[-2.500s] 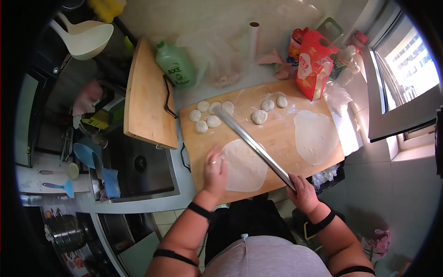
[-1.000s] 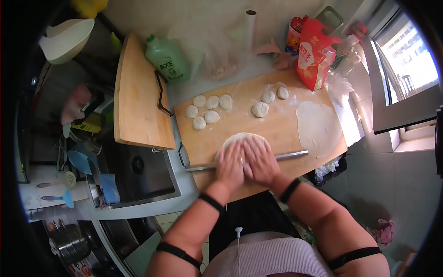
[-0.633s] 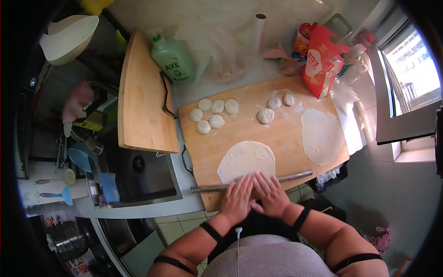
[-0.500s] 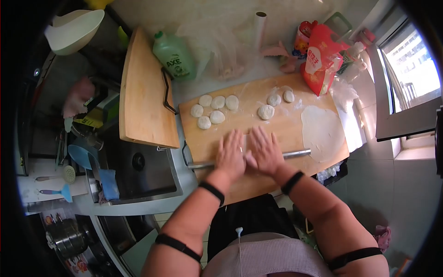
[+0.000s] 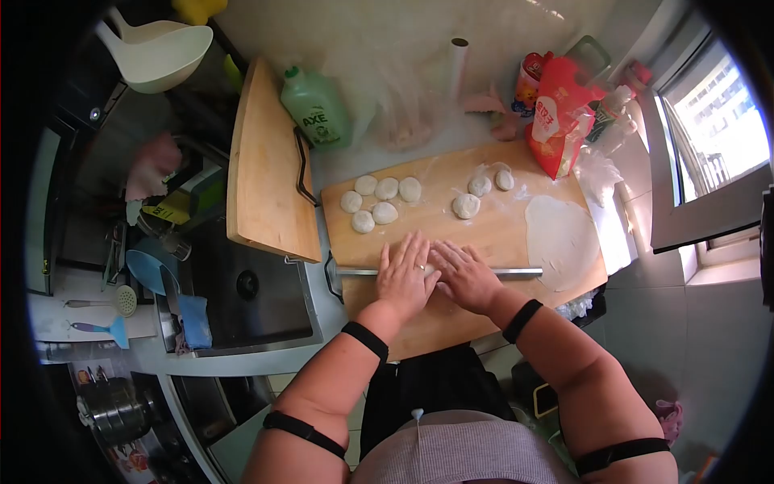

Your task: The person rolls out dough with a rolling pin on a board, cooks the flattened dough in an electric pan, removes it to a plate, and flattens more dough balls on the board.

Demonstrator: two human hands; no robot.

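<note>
My left hand lies flat over a thin metal rolling pin, its fingers stretched forward. Beside it my right hand also rests palm down on the pin, fingers extended, the thumbs close together. The pin runs crosswise over a wooden board; whatever lies beneath my palms is mostly hidden. To the right is a thin, wide sheet of rolled dough. Beyond my hands sit small round dough pieces, several in a cluster at left. A smaller group with a larger dough ball sits right of centre.
A second wooden board stands upright at the left, by the sink. Behind are a green AXE bottle, a clear plastic bag and a red flour bag. An open window juts in at right.
The rolling pin has gone from slanted to nearly level, its left end moving away from me. My hands have drawn closer together on it, and the camera view has shifted slightly.
</note>
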